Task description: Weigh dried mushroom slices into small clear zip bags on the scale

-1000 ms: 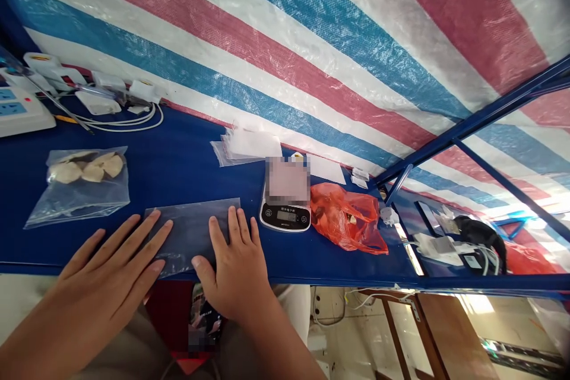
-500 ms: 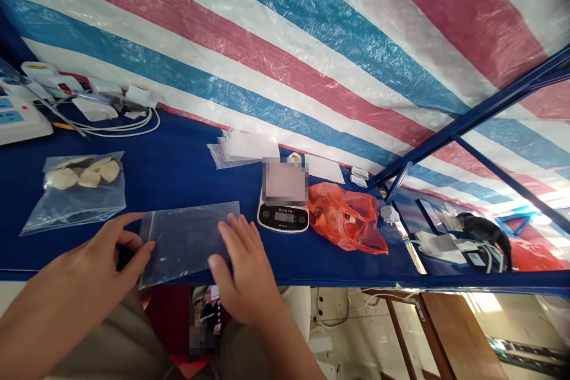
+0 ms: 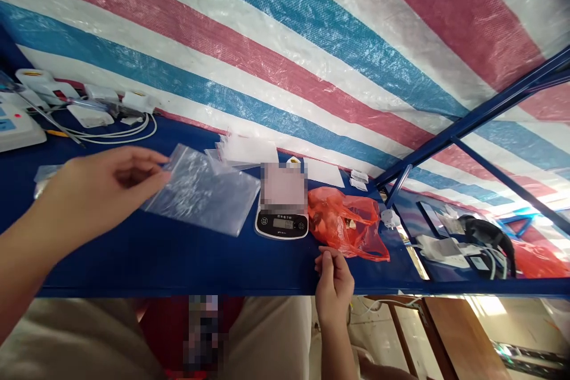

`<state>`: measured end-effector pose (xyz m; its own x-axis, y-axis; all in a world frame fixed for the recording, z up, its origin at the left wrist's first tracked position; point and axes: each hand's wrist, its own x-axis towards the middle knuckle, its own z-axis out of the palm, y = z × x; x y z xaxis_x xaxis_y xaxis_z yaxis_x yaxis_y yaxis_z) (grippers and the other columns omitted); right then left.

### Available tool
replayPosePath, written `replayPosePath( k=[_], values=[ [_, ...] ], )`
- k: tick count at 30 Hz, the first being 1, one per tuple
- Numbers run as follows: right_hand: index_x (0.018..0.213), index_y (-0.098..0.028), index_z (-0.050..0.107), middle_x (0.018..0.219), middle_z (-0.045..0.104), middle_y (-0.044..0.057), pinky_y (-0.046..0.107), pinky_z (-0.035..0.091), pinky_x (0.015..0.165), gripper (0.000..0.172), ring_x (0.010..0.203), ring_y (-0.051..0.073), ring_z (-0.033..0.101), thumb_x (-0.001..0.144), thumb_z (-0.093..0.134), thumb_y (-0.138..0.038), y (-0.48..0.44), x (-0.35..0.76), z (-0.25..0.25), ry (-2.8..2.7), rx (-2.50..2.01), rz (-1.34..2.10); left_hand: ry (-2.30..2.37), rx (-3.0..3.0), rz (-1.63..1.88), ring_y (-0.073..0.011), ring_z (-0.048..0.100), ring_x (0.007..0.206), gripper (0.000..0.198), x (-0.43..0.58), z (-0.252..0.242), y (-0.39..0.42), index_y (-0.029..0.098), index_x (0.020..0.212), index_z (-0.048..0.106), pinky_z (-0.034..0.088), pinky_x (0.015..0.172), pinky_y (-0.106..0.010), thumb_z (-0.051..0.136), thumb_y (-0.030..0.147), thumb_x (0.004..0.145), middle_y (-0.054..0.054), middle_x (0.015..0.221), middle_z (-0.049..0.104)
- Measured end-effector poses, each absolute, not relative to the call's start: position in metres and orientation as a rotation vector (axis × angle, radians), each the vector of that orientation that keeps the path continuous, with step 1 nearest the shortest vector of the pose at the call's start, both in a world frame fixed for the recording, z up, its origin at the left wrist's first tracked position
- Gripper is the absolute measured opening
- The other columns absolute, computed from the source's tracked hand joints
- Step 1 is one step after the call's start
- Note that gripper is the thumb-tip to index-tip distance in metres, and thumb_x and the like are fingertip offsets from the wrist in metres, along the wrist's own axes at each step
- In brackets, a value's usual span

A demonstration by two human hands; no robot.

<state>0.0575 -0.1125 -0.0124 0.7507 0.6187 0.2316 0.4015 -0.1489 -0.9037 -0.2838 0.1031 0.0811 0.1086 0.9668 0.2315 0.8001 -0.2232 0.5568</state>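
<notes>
My left hand (image 3: pixel 107 190) pinches a clear zip-lock bag (image 3: pixel 205 190) by its upper left corner. The bag looks flat, with light glinting off its creases, and stretches toward the scale. My right hand (image 3: pixel 335 276) is at the table's front edge, just below the red plastic bag (image 3: pixel 341 219), fingers curled together; whatever they may hold is hidden. Between the two bags stands a kitchen scale (image 3: pixel 281 225), its top blurred out by pixels. Behind my left hand, another clear bag (image 3: pixel 44 175) is mostly covered.
A stack of clear bags and white sheets (image 3: pixel 249 149) lies behind the scale, beside a white paper (image 3: pixel 323 172). White plugs and cables (image 3: pixel 111 130) sit at the back left. A blue metal frame (image 3: pixel 445 136) and striped tarp (image 3: pixel 267 59) enclose the blue table (image 3: pixel 178 267).
My left hand has lifted the zip-lock bag off the table, up and rightward. My right hand has left that bag and moved right, near the red plastic bag, its fingers now curled.
</notes>
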Motion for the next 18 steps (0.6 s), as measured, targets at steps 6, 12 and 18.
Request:
replayPosePath(
  k=[6,12,18],
  values=[
    [0.098,-0.016,0.076,0.074,0.070,0.005,0.030,0.054,0.064,0.044,0.066,0.019,0.066,0.097,0.059,-0.056,-0.108,0.058,-0.014,-0.866,-1.814,0.214,1.406,1.750,0.926,-0.0171,0.072,0.083,0.070,-0.190,0.128,0.190,-0.003,0.121,0.066,0.054,0.075,-0.030,0.049,0.055,0.087,-0.008,0.094,0.077],
    [0.096,-0.016,0.077,0.073,0.072,0.006,0.031,0.055,0.064,0.045,0.066,0.021,0.068,0.095,0.059,-0.057,-0.109,0.063,-0.018,-0.895,-1.840,0.204,1.447,2.064,0.732,-0.0190,0.071,0.089,0.083,-0.153,0.101,0.228,-0.010,0.106,0.066,0.051,0.075,-0.032,0.018,0.056,0.088,-0.013,0.091,0.073],
    [0.098,-0.016,0.076,0.075,0.072,0.006,0.031,0.054,0.067,0.046,0.068,0.021,0.068,0.096,0.056,-0.058,-0.110,0.062,-0.017,-0.897,-1.865,0.201,1.663,2.469,0.548,-0.0251,0.068,0.113,0.103,-0.208,0.103,0.221,-0.003,0.116,0.067,0.051,0.091,-0.033,0.003,0.073,0.087,-0.008,0.118,0.073]
  ],
)
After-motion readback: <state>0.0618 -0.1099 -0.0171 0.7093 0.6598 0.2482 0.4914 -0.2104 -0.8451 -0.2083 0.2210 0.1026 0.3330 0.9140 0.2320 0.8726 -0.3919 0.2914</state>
